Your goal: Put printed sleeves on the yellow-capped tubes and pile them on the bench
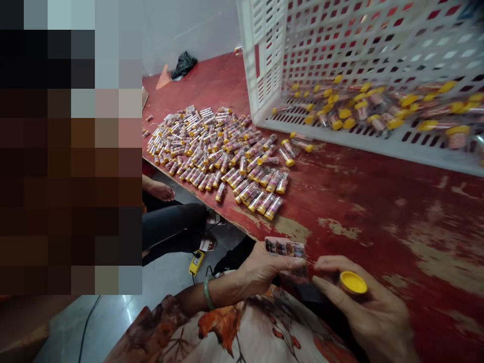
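My left hand [259, 267], with a green bangle [208, 292] on its wrist, pinches a small printed card [285, 248] between thumb and fingers. Rows of dark and coloured pictures show on the card. Beside it, my right hand [372, 307] is curled around a yellow-capped tube [353, 282]. Its round cap faces up, while the body is mostly hidden by the fingers. The right thumb and forefinger tips point towards the card, a small gap away. A dark object [312, 293] below both hands is too unclear to name.
Many clear yellow-capped tubes [260, 199] lie on the worn red table [340, 201]. A white slatted crate [264, 65], tipped on its side, holds more. A black plastic bag [184, 64] lies at the back. Another person sits at left; a yellow power strip [196, 262] is on the floor.
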Action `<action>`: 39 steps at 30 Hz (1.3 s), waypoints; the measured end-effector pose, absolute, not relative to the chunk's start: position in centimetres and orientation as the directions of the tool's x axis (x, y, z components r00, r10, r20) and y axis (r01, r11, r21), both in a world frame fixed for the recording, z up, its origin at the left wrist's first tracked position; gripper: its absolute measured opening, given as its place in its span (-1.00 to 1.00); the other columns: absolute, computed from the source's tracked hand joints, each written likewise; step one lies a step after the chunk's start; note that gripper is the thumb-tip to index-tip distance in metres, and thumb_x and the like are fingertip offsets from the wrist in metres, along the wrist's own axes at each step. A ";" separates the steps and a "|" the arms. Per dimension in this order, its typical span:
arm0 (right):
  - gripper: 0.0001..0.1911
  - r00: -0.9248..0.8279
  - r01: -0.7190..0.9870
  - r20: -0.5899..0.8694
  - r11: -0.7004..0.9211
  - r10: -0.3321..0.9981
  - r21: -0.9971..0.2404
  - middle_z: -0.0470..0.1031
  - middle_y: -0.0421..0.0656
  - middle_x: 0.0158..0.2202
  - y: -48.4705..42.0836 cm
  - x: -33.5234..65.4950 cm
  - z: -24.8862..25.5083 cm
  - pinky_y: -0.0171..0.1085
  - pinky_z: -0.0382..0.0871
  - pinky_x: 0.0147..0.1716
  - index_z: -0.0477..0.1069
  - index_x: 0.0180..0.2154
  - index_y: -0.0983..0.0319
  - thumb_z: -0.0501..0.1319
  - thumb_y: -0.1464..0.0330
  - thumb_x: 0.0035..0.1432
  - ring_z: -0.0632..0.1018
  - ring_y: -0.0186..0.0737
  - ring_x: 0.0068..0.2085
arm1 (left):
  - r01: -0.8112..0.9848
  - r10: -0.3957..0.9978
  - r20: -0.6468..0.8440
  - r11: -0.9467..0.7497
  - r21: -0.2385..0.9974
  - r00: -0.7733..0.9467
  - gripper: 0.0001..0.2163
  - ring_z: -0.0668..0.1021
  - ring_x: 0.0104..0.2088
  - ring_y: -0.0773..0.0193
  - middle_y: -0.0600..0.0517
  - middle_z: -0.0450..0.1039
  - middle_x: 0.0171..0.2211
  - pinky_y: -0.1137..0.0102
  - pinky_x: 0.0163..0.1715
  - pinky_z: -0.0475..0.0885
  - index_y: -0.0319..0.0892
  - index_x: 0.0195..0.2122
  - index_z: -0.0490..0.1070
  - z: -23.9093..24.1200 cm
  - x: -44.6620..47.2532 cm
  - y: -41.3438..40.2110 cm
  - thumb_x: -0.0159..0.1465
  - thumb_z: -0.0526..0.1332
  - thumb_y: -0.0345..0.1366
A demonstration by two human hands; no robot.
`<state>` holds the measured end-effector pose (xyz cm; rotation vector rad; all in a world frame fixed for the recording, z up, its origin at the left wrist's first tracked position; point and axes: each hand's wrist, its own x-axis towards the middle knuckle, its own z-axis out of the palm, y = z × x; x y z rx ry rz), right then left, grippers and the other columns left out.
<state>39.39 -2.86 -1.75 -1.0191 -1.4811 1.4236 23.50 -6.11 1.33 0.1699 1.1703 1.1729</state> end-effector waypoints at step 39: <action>-0.73 -0.340 -0.247 -0.417 -0.507 0.843 -0.826 0.36 -0.26 -0.56 -2.5 36.6 -0.3 -0.39 0.13 -0.64 0.44 -0.40 0.26 0.41 0.27 -0.14 0.28 -0.45 -0.62 | -0.588 0.799 -0.555 0.338 0.734 -0.233 -0.59 0.48 -0.51 0.40 0.11 0.47 -0.46 0.48 -0.47 0.40 -0.23 -0.33 0.37 1.0 21.9 -5.0 -0.18 0.51 -0.41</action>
